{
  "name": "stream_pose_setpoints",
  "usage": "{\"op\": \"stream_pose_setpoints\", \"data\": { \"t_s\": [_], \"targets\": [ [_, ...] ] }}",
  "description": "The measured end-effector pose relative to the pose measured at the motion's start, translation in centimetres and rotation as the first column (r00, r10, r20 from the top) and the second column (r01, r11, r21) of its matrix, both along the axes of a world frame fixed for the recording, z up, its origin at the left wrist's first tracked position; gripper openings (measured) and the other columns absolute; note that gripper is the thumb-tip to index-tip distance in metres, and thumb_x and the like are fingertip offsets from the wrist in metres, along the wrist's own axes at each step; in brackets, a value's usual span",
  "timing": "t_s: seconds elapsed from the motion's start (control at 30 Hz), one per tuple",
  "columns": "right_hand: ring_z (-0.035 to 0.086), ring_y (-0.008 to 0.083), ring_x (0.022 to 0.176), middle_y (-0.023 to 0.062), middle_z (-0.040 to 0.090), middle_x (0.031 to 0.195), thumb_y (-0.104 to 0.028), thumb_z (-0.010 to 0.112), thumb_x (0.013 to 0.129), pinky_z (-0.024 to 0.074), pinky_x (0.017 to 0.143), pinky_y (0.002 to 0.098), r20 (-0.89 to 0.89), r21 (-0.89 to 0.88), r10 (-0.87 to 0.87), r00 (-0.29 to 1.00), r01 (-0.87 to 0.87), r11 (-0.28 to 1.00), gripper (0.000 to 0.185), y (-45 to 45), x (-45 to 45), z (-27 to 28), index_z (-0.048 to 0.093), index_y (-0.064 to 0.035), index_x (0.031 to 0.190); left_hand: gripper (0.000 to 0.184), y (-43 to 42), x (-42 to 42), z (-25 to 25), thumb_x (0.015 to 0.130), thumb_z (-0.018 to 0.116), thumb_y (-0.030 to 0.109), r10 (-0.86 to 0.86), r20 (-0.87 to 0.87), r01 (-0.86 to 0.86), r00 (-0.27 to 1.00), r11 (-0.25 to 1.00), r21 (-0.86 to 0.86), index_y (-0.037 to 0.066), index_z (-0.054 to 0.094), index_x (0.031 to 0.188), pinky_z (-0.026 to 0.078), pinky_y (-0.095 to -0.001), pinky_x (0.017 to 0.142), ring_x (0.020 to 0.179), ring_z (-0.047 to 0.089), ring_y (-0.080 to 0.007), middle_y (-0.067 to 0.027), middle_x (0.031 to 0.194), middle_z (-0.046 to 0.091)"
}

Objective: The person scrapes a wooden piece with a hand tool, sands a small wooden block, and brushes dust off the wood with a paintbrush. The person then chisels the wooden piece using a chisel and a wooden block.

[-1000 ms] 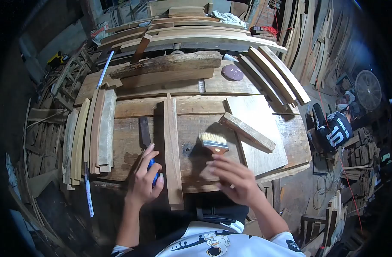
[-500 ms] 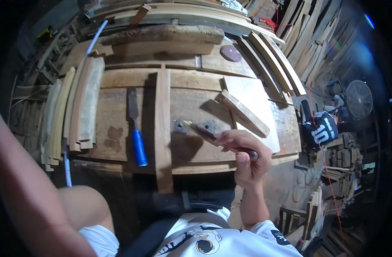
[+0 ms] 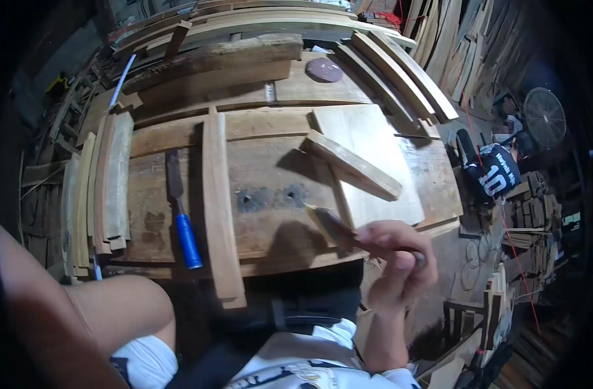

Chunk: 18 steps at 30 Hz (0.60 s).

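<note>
My right hand [image 3: 403, 266] is closed around a slim, dark-handled tool [image 3: 340, 229] with a pale yellowish tip; its exact kind is unclear. The tool points left over the near part of the wooden workbench [image 3: 264, 223], close to a pale board [image 3: 367, 146]. A narrow wood block [image 3: 355, 165] lies slantwise on that board. Left of the tool, a long wood strip [image 3: 220, 207] runs across the bench and overhangs its near edge. My left forearm is at the lower left, but my left hand is out of the frame.
A blue-handled chisel [image 3: 187, 241] lies left of the strip. Wood pieces [image 3: 118, 175] line the bench's left side, and a round purplish disc [image 3: 324, 70] lies at the back. Farther right are a co-worker [image 3: 494, 172], a fan [image 3: 545, 117] and stacked timber.
My view has shifted, so the bench appears farther left. My right hand and the tool have drawn back toward the bench's near edge, the tool still in my grip.
</note>
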State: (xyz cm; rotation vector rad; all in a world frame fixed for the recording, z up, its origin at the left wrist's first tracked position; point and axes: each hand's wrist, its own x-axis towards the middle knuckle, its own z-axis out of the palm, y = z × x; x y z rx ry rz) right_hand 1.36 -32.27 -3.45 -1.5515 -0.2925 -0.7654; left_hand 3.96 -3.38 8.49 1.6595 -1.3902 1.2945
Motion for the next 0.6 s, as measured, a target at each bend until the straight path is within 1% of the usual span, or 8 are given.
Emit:
{"op": "stream_pose_setpoints", "data": {
  "t_s": [0.03, 0.1, 0.17, 0.3, 0.33, 0.43, 0.53, 0.6],
  "targets": [
    [0.072, 0.027, 0.083, 0.0198, 0.07, 0.088, -0.022, 0.057, 0.106, 0.0573, 0.072, 0.0341, 0.039, -0.005, 0.011, 0.999, -0.011, 1.0, 0.032, -0.2, 0.1, -0.1, 0.061, 0.0076, 0.095, 0.073, -0.5, -0.1, 0.1, 0.082, 0.073, 0.033, -0.008, 0.004, 0.008, 1.0, 1.0, -0.004, 0.004, 0.046, 0.143, 0.032, -0.0541, 0.118, 0.141, 0.044, -0.0426, -0.0279, 0.147, 0.048],
    [0.071, 0.0261, 0.083, 0.0207, 0.069, 0.09, -0.034, 0.049, 0.11, 0.059, 0.072, 0.033, -0.079, -0.142, 0.005, 0.997, -0.016, 0.99, 0.041, -0.5, -0.6, 0.7, 0.055, 0.0058, 0.103, 0.073, -1.4, 0.5, 0.6, 0.083, 0.072, 0.034, -0.041, -0.014, 0.041, 0.999, 0.999, 0.0, 0.004, 0.046, 0.144, 0.032, -0.0541, 0.118, 0.141, 0.044, -0.0426, -0.0278, 0.147, 0.047],
    [0.071, 0.0258, 0.084, 0.021, 0.069, 0.089, -0.029, 0.049, 0.11, 0.0599, 0.072, 0.0328, 0.035, -0.172, 0.04, 0.999, -0.034, 0.985, 0.039, -0.5, 0.2, 0.0, 0.057, 0.0079, 0.101, 0.074, -1.9, 0.6, 0.9, 0.083, 0.072, 0.034, -0.065, 0.005, 0.065, 0.998, 0.998, 0.0, 0.004, 0.045, 0.145, 0.032, -0.0542, 0.117, 0.14, 0.045, -0.0426, -0.0278, 0.148, 0.047],
    [0.071, 0.0256, 0.082, 0.0207, 0.069, 0.088, -0.028, 0.048, 0.11, 0.0605, 0.072, 0.0341, 0.023, -0.167, 0.062, 0.998, -0.057, 0.984, 0.038, -0.5, 0.1, 0.6, 0.057, 0.0077, 0.1, 0.076, -2.4, 0.5, 1.0, 0.084, 0.071, 0.034, -0.089, 0.019, 0.089, 0.996, 0.996, -0.01, 0.004, 0.043, 0.147, 0.032, -0.0543, 0.117, 0.14, 0.045, -0.0426, -0.0276, 0.148, 0.046],
    [0.071, 0.0255, 0.082, 0.0204, 0.068, 0.088, -0.028, 0.048, 0.11, 0.0606, 0.072, 0.0344, 0.02, -0.155, 0.059, 0.998, -0.055, 0.986, 0.038, -0.4, 0.2, 0.7, 0.057, 0.0075, 0.1, 0.076, -2.5, 0.4, 1.0, 0.084, 0.071, 0.034, -0.094, 0.023, 0.094, 0.995, 0.995, -0.01, 0.004, 0.043, 0.147, 0.032, -0.0543, 0.117, 0.14, 0.045, -0.0426, -0.0276, 0.148, 0.046],
    [0.07, 0.0242, 0.08, 0.0195, 0.068, 0.087, -0.026, 0.046, 0.111, 0.0608, 0.07, 0.0338, 0.134, -0.069, 0.056, 0.989, -0.047, 0.996, 0.036, 0.0, 1.3, 0.9, 0.056, 0.007, 0.102, 0.077, -2.6, 0.0, 1.0, 0.084, 0.07, 0.034, -0.101, 0.027, 0.102, 0.994, 0.995, -0.019, 0.004, 0.041, 0.149, 0.033, -0.0544, 0.117, 0.14, 0.045, -0.0426, -0.0275, 0.149, 0.046],
    [0.07, 0.0229, 0.08, 0.0198, 0.067, 0.087, -0.025, 0.045, 0.111, 0.0598, 0.065, 0.0316, 0.163, 0.03, 0.162, 0.973, -0.169, 0.985, 0.034, 1.1, 2.4, 2.9, 0.055, 0.0067, 0.103, 0.078, -2.6, 0.0, 0.7, 0.085, 0.069, 0.034, -0.09, 0.018, 0.091, 0.996, 0.994, -0.056, 0.004, 0.04, 0.15, 0.033, -0.0544, 0.116, 0.14, 0.045, -0.0426, -0.0274, 0.149, 0.045],
    [0.07, 0.0185, 0.073, 0.0139, 0.07, 0.083, -0.019, 0.053, 0.107, 0.0566, 0.063, 0.0292, 0.13, 0.194, 0.278, 0.952, -0.3, 0.934, 0.025, 3.3, 2.9, 4.3, 0.061, 0.0043, 0.101, 0.079, -2.4, 0.5, -0.1, 0.085, 0.069, 0.034, -0.061, -0.01, 0.059, 0.998, 0.993, -0.099, 0.004, 0.039, 0.151, 0.033, -0.0545, 0.116, 0.14, 0.045, -0.0426, -0.0273, 0.149, 0.045]
  ]
}}
